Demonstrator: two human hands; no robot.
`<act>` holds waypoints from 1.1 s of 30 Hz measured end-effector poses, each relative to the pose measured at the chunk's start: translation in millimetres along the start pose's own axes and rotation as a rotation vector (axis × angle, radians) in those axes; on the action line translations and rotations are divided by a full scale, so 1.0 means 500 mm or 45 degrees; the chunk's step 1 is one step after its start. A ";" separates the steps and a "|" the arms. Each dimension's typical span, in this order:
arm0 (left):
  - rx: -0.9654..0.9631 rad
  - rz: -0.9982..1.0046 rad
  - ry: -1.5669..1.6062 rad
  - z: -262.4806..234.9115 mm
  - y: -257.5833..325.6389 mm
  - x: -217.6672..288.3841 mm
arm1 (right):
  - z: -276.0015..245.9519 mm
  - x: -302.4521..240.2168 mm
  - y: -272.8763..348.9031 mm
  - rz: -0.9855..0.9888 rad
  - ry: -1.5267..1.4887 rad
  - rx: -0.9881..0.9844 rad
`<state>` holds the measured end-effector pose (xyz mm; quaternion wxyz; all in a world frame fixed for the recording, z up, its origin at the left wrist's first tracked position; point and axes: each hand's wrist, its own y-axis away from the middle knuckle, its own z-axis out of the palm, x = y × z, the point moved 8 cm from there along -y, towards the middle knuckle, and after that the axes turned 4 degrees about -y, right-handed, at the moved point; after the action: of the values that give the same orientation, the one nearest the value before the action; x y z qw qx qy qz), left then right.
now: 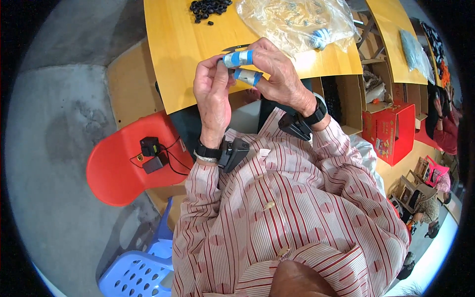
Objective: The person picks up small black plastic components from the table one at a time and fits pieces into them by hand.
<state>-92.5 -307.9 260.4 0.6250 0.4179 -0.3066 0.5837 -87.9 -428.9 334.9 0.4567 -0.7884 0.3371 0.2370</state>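
Over the near edge of the yellow table (188,74), my two hands meet at the fingertips. My left hand (213,96) is closed in a pinch, its thumb pointing up. Fingers of my right hand (279,74) reach across to the left fingertips, and blue and white tape (238,59) is wrapped round two of its digits. Something small and dark shows between the fingertips, too small and covered to name. Behind the right fingers lies a thin dark tool (234,48), partly hidden. A pile of small black ring-like parts (208,7) sits farther off on the tabletop.
A clear plastic bag (297,22) with small metal pieces spreads over the table's far right. A red chair (118,158) holding black devices (154,153) stands at left, a blue plastic stool (138,272) below it. A red box (391,131) is at right; other people sit beyond.
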 end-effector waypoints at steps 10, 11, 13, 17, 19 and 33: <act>-0.245 -0.089 0.140 0.009 0.012 -0.010 | -0.040 0.016 0.018 0.259 -0.135 0.086; -0.245 -0.094 0.142 0.007 0.012 -0.012 | -0.045 0.025 0.022 0.287 -0.127 0.094; -0.284 -0.063 0.119 0.007 0.014 -0.011 | -0.050 0.022 0.018 0.294 -0.118 0.080; -0.240 -0.069 0.065 0.003 0.020 -0.013 | -0.046 0.017 0.018 0.249 -0.104 0.040; -0.231 -0.017 -0.059 0.001 0.021 -0.009 | -0.047 0.012 0.017 0.239 -0.091 0.030; -0.183 0.064 -0.269 -0.014 0.016 -0.002 | -0.039 0.010 0.017 0.238 -0.046 -0.033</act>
<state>-101.0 -302.5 257.8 0.6028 0.4233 -0.4220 0.5285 -89.6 -450.7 335.8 0.4284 -0.7550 0.3979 0.2970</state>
